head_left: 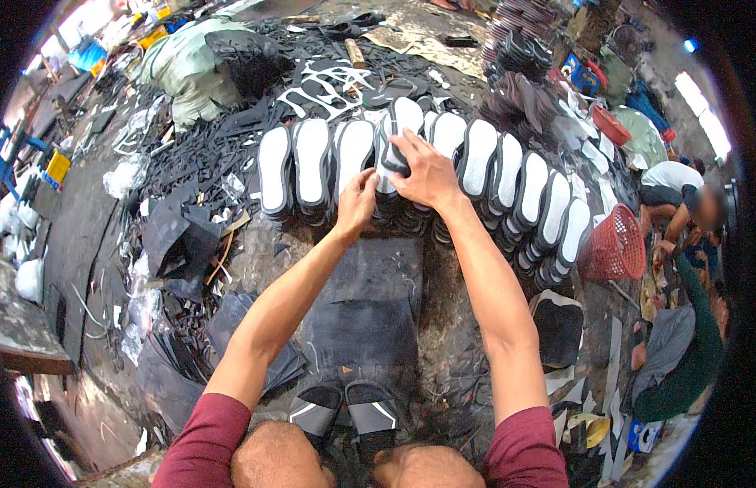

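Observation:
Stacks of shoe soles, white on top with dark rims, stand in a curved row in front of me. Near the row's middle one sole (407,115) sits higher than its neighbours and slightly askew, and my right hand (427,172) grips its near part with bent fingers. My left hand (358,202) is at the near end of the same stack, fingers curled together; what they hold, if anything, is hidden. The leftmost sole (275,167) and the rightmost sole (574,230) lie atop their own stacks, apart from both hands.
A dark board (362,325) lies between me and the row. Black scraps (183,236) cover the floor to the left. A red basket (618,244) stands past the row's right end, near a seated person (675,358). Tall piles of dark soles (520,89) rise behind.

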The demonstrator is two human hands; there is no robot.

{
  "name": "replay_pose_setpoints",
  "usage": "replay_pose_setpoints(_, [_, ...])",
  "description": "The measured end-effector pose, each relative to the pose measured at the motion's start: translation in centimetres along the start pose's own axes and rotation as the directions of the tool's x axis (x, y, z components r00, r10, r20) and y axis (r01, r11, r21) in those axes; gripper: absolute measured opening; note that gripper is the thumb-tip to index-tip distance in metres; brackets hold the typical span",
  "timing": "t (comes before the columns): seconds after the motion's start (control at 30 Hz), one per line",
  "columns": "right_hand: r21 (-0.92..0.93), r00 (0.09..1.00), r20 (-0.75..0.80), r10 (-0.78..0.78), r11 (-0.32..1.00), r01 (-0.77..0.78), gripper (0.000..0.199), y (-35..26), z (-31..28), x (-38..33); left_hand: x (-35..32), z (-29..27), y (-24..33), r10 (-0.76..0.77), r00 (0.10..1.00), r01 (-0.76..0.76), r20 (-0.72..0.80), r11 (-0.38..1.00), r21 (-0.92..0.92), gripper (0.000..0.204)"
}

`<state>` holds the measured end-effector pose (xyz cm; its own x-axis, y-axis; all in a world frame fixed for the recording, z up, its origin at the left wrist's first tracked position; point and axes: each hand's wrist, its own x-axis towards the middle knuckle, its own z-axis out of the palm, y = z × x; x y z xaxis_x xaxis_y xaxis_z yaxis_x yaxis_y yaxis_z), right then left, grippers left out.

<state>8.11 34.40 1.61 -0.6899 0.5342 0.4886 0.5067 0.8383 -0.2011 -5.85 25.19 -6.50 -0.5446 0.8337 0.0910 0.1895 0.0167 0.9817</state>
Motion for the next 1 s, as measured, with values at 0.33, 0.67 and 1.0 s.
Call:
replay_pose_setpoints(0.33, [0.363,0.809,-0.463,0.361,0.911,-0.198,0.046,0.7,-3.2,4.6,-0.3,1.1,-0.3,0.164,0.974,-0.109,-0.159,0.946,0.307,0.038])
replay_pose_setpoints(0.67, [0.428,0.953,-0.298,-0.054,0.885,0.185,0.047,-14.2,-1.9,-7.1,-6.3,-8.5,5.3,-0.159,0.908,0.417,0.387,0.41,-0.811,0.054])
replay_pose_setpoints(1.0, [0.197,0.851,-0.224,0.475,0.877,-0.438,0.068,-16.0,-6.9,-32.1,-27.7,-18.7,-4.6,-0.472,0.773,0.51,0.423,0.067,-0.857,0.064])
